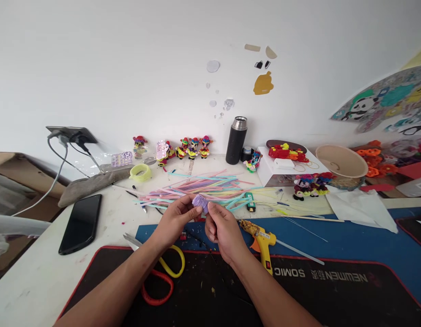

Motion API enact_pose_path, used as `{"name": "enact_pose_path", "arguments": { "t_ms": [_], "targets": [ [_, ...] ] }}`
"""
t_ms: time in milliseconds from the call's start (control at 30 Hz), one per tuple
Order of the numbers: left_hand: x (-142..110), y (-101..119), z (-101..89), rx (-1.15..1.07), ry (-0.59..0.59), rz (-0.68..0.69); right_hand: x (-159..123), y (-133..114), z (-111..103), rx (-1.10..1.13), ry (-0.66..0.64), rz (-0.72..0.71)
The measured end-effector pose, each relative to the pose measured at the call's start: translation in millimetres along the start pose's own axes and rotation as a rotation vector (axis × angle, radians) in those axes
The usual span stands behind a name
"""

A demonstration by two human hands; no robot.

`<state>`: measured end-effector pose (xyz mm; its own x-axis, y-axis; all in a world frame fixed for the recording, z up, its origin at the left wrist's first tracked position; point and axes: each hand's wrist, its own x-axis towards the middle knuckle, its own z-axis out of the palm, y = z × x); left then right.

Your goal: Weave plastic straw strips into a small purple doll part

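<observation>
Head view: take the purple piece (200,204) as the center of the dial. At 12 o'clock, just beyond the fingertips, a loose bundle of pastel strips (193,187) lies across the desk (111,215), with small figurines (193,149) standing behind it near the wall. A black bottle (235,141) stands upright at 1 o'clock; a white box (269,169) carrying red and yellow items is at 2 o'clock. A green-and-black item (250,202) is at 3 o'clock, beside the strip ends. The yellow glue gun (264,245) rests at 4 o'clock, near the right forearm, partly on the black mat (203,290). The scissors (164,277) lie at 7 o'clock, passing under the left forearm, which hides their middle. The black phone (80,225) is at 9 o'clock, well apart; the yellow-green roll (141,172) is at 10 o'clock. A dark cord (210,254) runs between the forearms. The purple piece is raised between the two hands, at 1 o'clock from the left hand (179,214) and 11 o'clock from the right hand (221,226). Each grip is narrow: left fingers and thumb pinch its left side, right thumb and fingers its lower right edge.
</observation>
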<state>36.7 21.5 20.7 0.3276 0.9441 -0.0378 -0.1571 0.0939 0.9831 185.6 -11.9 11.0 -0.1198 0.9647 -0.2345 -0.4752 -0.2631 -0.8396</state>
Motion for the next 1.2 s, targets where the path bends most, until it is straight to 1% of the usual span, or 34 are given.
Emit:
{"name": "enact_pose_path", "arguments": {
  "t_ms": [233,433,600,867,1100,1200],
  "targets": [
    [-1,-2,-0.8,0.044,0.023,-0.022,-1,1,0,-0.014,-0.006,0.002],
    [-2,-4,-1.0,0.021,0.019,-0.022,-1,4,1,-0.018,-0.006,0.012],
    [-2,-2,-0.5,0.017,0.015,-0.036,0,4,0,-0.012,-0.001,0.014],
    [-2,1,-0.3,0.079,0.016,-0.022,0,4,1,-0.021,0.001,0.018],
    [0,2,-9.5,0.022,-0.025,-0.074,0,0,0,-0.051,-0.003,0.014],
    [2,4,-13.7,0.008,0.003,-0.062,-1,-2,2,-0.084,-0.007,0.008]
  ]
}}
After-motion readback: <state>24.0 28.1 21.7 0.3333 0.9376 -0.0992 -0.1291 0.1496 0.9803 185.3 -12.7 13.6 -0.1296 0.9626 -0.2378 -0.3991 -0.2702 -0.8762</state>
